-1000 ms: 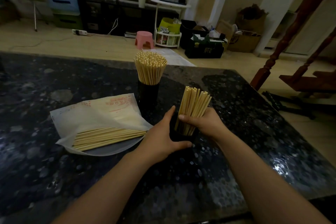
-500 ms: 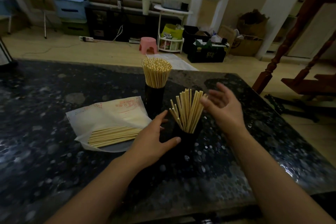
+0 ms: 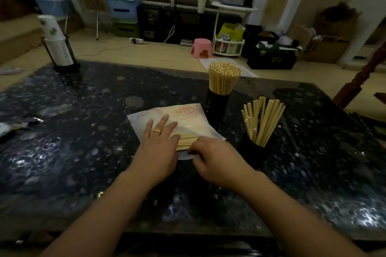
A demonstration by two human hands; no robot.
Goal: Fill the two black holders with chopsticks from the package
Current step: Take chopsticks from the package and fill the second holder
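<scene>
A clear plastic package [image 3: 183,119] with red print lies on the dark stone table [image 3: 83,131], with loose chopsticks [image 3: 186,142] in its open near end. My left hand [image 3: 158,146] lies flat on the package, fingers spread. My right hand [image 3: 217,160] reaches to the ends of those chopsticks, fingers curled on them. The far black holder [image 3: 217,104] is packed full of upright chopsticks [image 3: 224,78]. The near black holder [image 3: 253,152], right of my right hand, holds a loose fan of chopsticks [image 3: 262,121].
A stack of paper cups in a black stand [image 3: 57,46] sits at the table's far left corner. Crumpled wrappers [image 3: 14,127] lie at the left edge. A wooden stair post [image 3: 359,77] rises beyond the right edge. Boxes and a pink stool [image 3: 201,47] are on the floor behind.
Both hands left the near holder, where the bundle now stands fanned out, and moved left to the package. The left hand lies on it and the right hand touches the loose chopsticks.
</scene>
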